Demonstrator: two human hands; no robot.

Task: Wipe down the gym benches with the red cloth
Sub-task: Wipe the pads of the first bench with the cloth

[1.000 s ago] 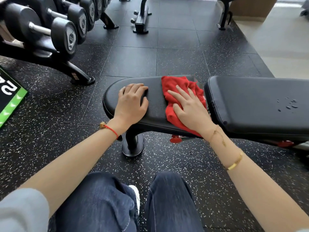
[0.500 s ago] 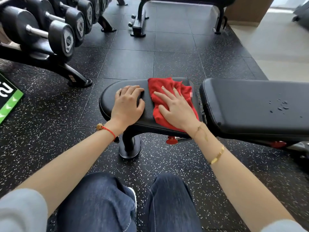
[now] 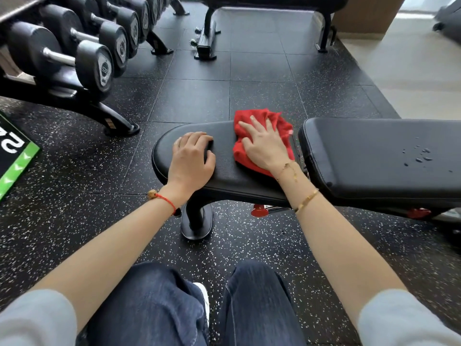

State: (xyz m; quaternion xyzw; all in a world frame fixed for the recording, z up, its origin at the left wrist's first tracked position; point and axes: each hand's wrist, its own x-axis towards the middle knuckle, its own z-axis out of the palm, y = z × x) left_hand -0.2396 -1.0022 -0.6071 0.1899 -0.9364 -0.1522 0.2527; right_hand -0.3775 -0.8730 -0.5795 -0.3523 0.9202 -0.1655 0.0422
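Observation:
A black padded gym bench stands across the middle of the head view. Its short seat pad (image 3: 224,171) is at the left and its long back pad (image 3: 369,156) at the right. The red cloth (image 3: 249,156) lies crumpled on the right part of the seat pad, close to the gap between the pads. My right hand (image 3: 265,146) presses flat on the cloth with fingers spread. My left hand (image 3: 192,161) rests on the left part of the seat pad, fingers loosely bent, holding nothing. Several water drops (image 3: 420,154) sit on the back pad.
A dumbbell rack (image 3: 74,53) stands at the upper left on the speckled rubber floor. A second bench's frame (image 3: 208,38) is at the top centre. A green and black mat (image 3: 15,158) lies at the left edge. My knees (image 3: 199,308) are below the bench post (image 3: 197,221).
My right hand has slid the red cloth away from me, toward the far edge of the seat pad. My left hand has stayed in place on the pad.

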